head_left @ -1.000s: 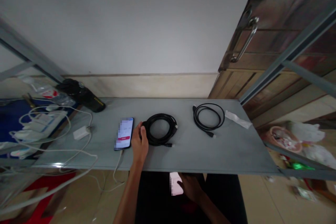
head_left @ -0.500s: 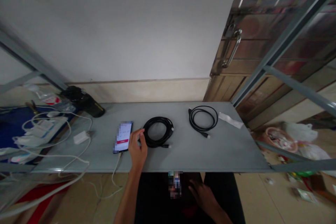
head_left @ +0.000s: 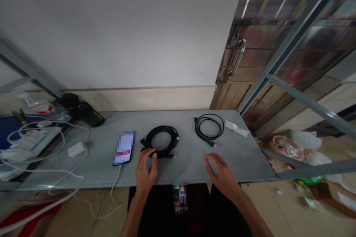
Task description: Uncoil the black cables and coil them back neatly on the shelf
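Observation:
A thick coiled black cable [head_left: 161,141] lies in the middle of the grey table [head_left: 183,166]. My left hand [head_left: 145,170] rests at the coil's near left edge, thumb and fingers touching the cable, loosely curled. My right hand [head_left: 221,175] lies on the table near its front edge, fingers spread, holding nothing. A thinner coiled black cable [head_left: 209,128] sits further back to the right. A phone [head_left: 124,147] with a lit screen lies left of the thick coil, with a white cord plugged in.
A white paper strip [head_left: 236,128] lies beside the thin coil. A black bottle [head_left: 80,109] lies at the back left. White cords, a white adapter [head_left: 75,149] and clutter fill the left side. A metal frame and wooden door stand right; bags lie on the floor.
My right hand came up from my lap onto the table. My left hand slid from the coil's left side to its near edge. The view shifted right.

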The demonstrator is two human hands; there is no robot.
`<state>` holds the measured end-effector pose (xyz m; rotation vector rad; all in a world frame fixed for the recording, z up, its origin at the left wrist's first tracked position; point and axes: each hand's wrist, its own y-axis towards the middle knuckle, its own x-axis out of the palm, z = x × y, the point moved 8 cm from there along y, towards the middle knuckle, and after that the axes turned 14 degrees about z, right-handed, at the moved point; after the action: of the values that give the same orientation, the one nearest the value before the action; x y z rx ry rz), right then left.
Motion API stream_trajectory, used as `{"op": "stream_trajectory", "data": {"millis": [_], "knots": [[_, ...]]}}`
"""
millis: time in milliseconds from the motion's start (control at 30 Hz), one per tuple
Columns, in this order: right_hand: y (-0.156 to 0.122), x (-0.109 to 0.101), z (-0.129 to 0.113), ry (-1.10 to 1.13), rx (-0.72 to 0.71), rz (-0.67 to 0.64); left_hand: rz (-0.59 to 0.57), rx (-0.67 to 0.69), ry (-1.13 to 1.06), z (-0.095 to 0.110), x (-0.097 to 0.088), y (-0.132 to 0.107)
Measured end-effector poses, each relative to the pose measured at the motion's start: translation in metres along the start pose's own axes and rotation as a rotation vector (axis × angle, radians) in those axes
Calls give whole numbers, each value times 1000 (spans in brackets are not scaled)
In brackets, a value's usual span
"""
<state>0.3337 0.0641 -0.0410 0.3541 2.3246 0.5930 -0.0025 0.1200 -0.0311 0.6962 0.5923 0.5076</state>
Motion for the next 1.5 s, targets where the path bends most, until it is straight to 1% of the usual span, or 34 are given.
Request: {"op": "stream_trajectory", "data": {"millis": [33,100,133,167,233,333,500,600,700,800,900,967,1000,1067,1133,1167,1200,1300,1367,1433,1500], "knots": [[20,0,11,-96,-40,64,9,-8,7,0,-1,0],[54,12,37,-269,-73,74,24,-27,21,0,-3,0],[68,20,49,-346,-85,59,32,-34,25,0,-3,0],[78,29,59,-403,-101,17,40,-40,28,0,-4,0],[89,46,72,-459,-128,-48,59,-43,31,-1,-6,-1],[87,60,75,-461,-158,-80,60,-31,20,0,-6,-3],[59,65,63,-458,-153,-70,48,-21,-5,2,-6,-3],[44,57,52,-384,-96,2,33,-25,-2,3,-5,-3],[33,43,43,-211,3,105,20,-20,-1,3,-3,-3],[26,36,35,-129,65,146,25,20,3,5,-3,-3],[21,32,29,-83,124,170,56,112,0,16,-7,-7],[18,27,26,-28,181,205,47,163,-26,30,-5,-14],[17,23,24,2,212,224,16,170,-54,39,-1,-20],[12,14,18,70,264,244,-112,134,-141,59,17,-37],[5,6,12,164,339,224,-301,27,-220,78,43,-61],[1,3,9,223,393,206,-348,-14,-217,85,54,-71],[-4,0,7,283,452,195,-376,-18,-196,93,64,-81],[-19,-11,6,414,602,205,-387,56,-88,106,84,-101],[-26,-23,10,432,617,230,-377,75,-69,106,89,-104],[-30,-40,18,396,585,270,-374,4,-123,101,87,-98],[-34,-62,34,338,560,338,-372,-123,-209,95,78,-86]]}}
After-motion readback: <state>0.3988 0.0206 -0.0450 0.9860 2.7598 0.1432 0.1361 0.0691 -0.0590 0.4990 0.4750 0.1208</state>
